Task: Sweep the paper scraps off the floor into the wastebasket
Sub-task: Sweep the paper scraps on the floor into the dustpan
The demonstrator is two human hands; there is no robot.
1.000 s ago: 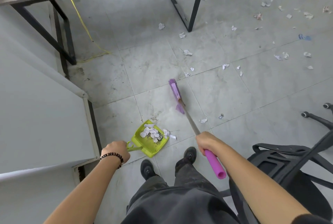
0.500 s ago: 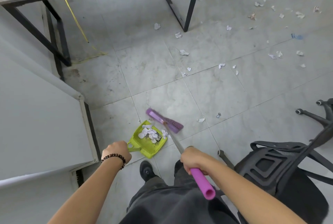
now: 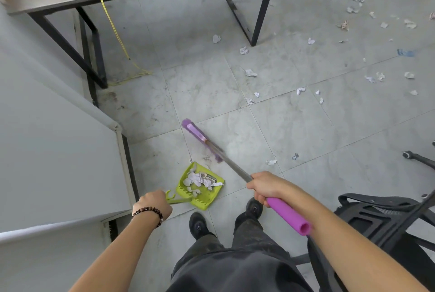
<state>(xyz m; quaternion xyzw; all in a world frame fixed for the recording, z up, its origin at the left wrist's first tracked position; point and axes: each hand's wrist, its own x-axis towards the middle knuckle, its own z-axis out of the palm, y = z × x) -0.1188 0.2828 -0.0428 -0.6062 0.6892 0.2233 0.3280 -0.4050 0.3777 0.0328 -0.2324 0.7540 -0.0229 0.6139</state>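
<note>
Dustpan (image 3: 203,194) holding paper scraps (image 3: 200,180), left hand (image 3: 154,203) gripping

dustpan (image 3: 200,188): lime green | broom (image 3: 201,137): purple head, pink-purple grip | paper scraps (image 3: 250,73): white | cable (image 3: 113,21): yellow | floor (image 3: 306,127): grey, marbled

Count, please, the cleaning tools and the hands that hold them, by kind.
Broom: 1, held by the right hand
Dustpan: 1, held by the left hand
Hands: 2
Total: 4
</note>
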